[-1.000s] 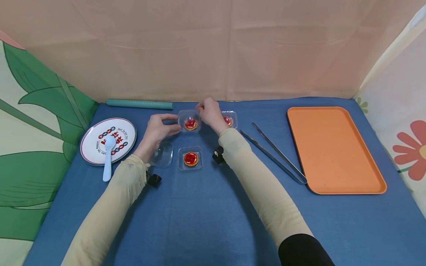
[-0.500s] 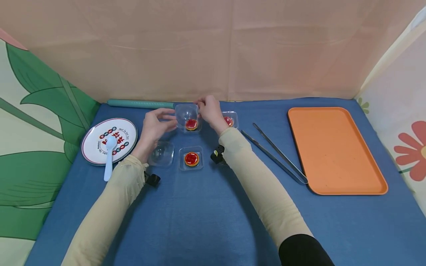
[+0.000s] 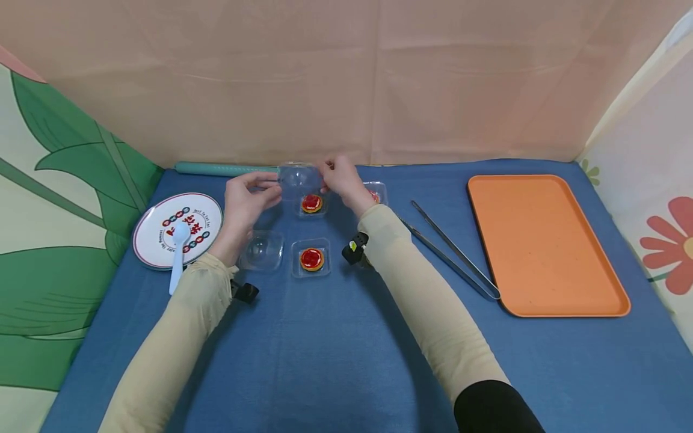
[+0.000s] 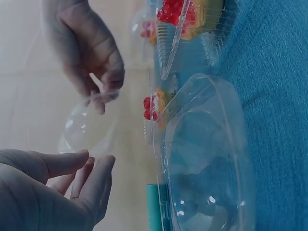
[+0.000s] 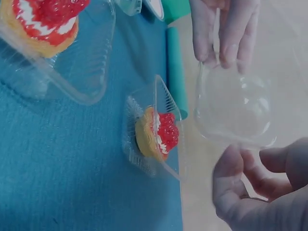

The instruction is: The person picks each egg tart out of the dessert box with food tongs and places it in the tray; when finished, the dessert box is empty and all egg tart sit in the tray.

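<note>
Both hands hold a clear plastic domed lid (image 3: 298, 178) above the table's far side. My left hand (image 3: 246, 201) pinches its left edge between thumb and fingers, and my right hand (image 3: 346, 183) pinches the opposite edge. In the right wrist view the lid (image 5: 236, 103) hangs between the two hands' fingertips. Below it, a red-topped tart (image 3: 311, 203) sits in an uncovered clear tray (image 5: 139, 159). Nearer lies another tart (image 3: 311, 259) in its tray, with a loose domed lid (image 3: 262, 251) to its left. A further tart container (image 3: 379, 189) is partly hidden by my right wrist.
At left a white spoon (image 3: 178, 252) lies across a printed white plate (image 3: 148, 240). A teal roll (image 3: 227, 169) runs along the back edge. Metal tongs (image 3: 452, 252) lie at right, beside an orange tray (image 3: 549, 246).
Both hands have lifted the lid up off the back-middle tart container and leftward, leaving the tart below uncovered. My left hand has moved slightly left with it.
</note>
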`<action>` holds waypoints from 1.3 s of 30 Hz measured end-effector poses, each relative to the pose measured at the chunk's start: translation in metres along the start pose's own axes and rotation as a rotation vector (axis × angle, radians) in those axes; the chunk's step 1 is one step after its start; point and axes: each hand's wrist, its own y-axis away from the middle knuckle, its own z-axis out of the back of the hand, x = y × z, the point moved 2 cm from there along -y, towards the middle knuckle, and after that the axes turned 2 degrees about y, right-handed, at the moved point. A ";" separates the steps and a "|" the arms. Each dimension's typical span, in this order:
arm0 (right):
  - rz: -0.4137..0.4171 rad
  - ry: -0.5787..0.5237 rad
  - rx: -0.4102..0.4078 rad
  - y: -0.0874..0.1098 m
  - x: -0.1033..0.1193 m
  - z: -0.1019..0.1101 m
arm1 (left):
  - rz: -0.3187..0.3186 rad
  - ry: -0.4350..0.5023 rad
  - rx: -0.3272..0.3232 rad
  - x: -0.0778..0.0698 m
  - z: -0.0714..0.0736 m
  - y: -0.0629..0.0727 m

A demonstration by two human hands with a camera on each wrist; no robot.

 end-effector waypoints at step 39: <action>0.129 0.093 0.009 -0.007 -0.005 -0.039 | 0.003 0.012 -0.071 0.016 0.036 -0.003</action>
